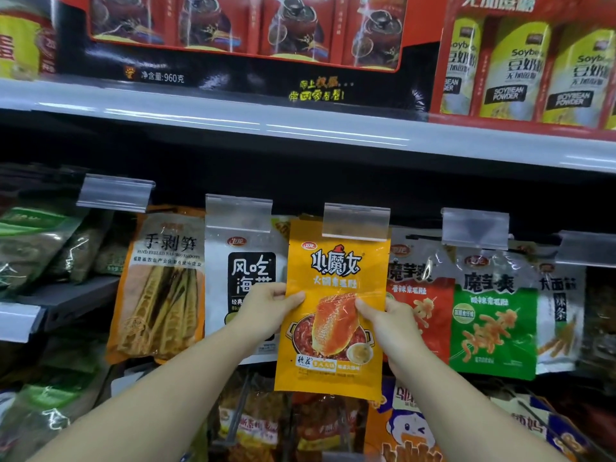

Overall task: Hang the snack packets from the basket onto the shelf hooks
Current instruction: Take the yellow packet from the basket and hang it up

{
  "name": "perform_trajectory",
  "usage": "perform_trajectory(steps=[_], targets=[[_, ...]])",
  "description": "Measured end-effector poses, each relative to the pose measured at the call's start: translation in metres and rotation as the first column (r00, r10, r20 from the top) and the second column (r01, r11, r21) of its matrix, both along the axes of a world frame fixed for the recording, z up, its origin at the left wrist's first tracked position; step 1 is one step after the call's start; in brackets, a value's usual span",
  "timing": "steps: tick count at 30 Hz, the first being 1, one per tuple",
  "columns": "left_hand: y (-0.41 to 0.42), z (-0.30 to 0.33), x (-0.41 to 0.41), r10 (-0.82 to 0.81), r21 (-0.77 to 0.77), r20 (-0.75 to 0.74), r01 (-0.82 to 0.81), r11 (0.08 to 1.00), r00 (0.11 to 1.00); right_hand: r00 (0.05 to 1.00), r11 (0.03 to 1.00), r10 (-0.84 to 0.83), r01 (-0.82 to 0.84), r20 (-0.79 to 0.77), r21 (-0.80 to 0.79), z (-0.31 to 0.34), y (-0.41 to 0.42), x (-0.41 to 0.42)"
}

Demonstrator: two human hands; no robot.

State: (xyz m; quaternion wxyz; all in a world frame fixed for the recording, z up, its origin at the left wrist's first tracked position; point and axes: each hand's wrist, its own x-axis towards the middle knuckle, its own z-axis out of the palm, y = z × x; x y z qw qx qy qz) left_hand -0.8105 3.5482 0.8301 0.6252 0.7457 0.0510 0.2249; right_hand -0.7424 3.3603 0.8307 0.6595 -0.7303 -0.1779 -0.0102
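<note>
An orange snack packet (333,285) with black lettering and a hotpot picture hangs upright in the middle of the row. Its top sits behind a clear price-tag holder (356,221) at the end of a hook. My left hand (266,311) pinches the packet's left edge, thumb on the front. Along the right edge, my right hand (390,325) pinches it the same way. The hook itself is hidden behind the tag holder. No basket is in view.
Other packets hang alongside: a bamboo-shoot pack (160,285), a white pack (243,261), a red pack (420,295) and a green pack (496,311). A grey shelf edge (300,128) runs above, carrying boxed goods. More packets hang on the row below (406,425).
</note>
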Motion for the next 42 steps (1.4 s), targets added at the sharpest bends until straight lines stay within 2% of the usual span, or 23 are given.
perform_trajectory(steps=[14, 22, 25, 30, 36, 39, 42], targets=[[0.007, -0.004, 0.039, 0.078, 0.039, 0.007, -0.078, 0.996, 0.997, 0.999, 0.999, -0.02, 0.021, -0.028, 0.039, -0.006, 0.017, 0.045], [0.01, -0.017, 0.045, 0.095, 0.058, 0.021, -0.096, 0.994, 0.995, 0.999, 0.999, -0.037, 0.038, 0.013, -0.027, -0.013, 0.014, 0.049], [0.013, -0.026, 0.042, 0.172, 0.16, 0.019, -0.172, 0.972, 0.985, 0.995, 0.991, -0.093, 0.097, 0.048, -0.088, -0.013, 0.01, 0.043], [0.015, -0.038, 0.027, 0.323, 0.325, 0.05, -0.321, 0.89, 0.945, 0.987, 0.975, -0.115, 0.134, 0.114, -0.179, -0.021, -0.008, 0.035], [0.0, -0.046, -0.007, 0.464, 0.464, 0.042, -0.429, 0.775, 0.885, 0.941, 0.899, -0.167, 0.268, 0.294, -0.346, -0.037, -0.03, 0.013], [-0.011, -0.055, -0.033, 0.484, 0.579, 0.017, -0.404, 0.709, 0.875, 0.914, 0.819, -0.076, 0.286, 0.399, -0.498, -0.045, -0.043, -0.006], [-0.019, -0.066, -0.062, 0.532, 0.752, -0.014, -0.342, 0.563, 0.846, 0.87, 0.648, 0.088, 0.319, 0.485, -0.691, -0.058, -0.052, -0.027]])
